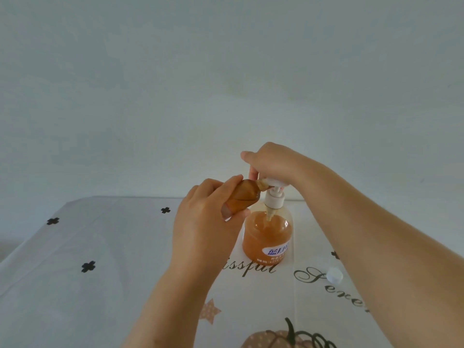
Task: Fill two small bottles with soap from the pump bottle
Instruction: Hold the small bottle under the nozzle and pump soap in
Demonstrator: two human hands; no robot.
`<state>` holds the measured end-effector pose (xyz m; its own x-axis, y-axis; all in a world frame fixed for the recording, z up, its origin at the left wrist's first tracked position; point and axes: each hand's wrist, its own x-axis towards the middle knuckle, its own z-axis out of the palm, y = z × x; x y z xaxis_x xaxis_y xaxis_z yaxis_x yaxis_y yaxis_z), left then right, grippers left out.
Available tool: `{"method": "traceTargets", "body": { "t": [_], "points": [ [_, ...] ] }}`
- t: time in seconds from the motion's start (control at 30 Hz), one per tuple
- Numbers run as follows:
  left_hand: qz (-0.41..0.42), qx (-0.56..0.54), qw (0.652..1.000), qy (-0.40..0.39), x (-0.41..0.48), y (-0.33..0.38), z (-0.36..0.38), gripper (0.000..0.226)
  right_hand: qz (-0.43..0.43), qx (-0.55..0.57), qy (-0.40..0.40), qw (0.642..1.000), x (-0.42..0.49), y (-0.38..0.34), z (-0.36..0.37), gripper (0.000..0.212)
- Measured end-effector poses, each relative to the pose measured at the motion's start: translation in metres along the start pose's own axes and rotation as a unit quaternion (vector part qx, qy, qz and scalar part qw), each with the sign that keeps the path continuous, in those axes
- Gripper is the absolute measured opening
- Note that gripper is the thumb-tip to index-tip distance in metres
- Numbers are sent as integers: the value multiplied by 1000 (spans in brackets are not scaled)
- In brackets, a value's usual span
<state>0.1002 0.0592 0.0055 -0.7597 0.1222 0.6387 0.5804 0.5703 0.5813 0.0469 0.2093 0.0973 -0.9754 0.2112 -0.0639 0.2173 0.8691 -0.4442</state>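
**Bottle mouth at the spout**

My left hand grips the small bottle round its lower half. It is tipped so its long axis runs up and to the right, with its mouth touching the spout of the pump bottle. The pump bottle stands near the far edge of the table. My right hand curls over the pump head, just above that mouth. For the next press, I judge the mouth must stay at the spout.
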Motion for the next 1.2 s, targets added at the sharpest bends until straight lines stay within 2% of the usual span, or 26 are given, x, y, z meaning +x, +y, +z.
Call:
{"method": "traceTargets", "body": {
  "t": [0.13,0.37,0.53,0.63,0.73,0.83,1.03,1.2],
  "points": [
    [9,-5,1000,7,0,2,0,59,-19,29,-20,999,-1,-1,-9,56],
    [6,-8,1000,8,-2,2,0,66,-16,15,0,1000,1,-1,3,51],
    [-15,-6,1000,-13,-2,2,1,49,16,25,31,999,2,0,4,48],
    [-13,2,1000,-12,-1,2,-1,49,27,8,54,998,8,2,13,37],
    [-11,26,1000,-12,-1,2,-2,48,47,23,79,995,9,6,20,41],
    [-6,35,999,-5,0,0,0,47,51,19,82,995,12,7,22,35],
    [-13,33,999,-12,-1,2,-2,46,47,-2,87,995,12,8,20,44],
    [-12,2,1000,-2,0,5,-3,50,45,7,70,996,6,2,10,36]
  ]
}}
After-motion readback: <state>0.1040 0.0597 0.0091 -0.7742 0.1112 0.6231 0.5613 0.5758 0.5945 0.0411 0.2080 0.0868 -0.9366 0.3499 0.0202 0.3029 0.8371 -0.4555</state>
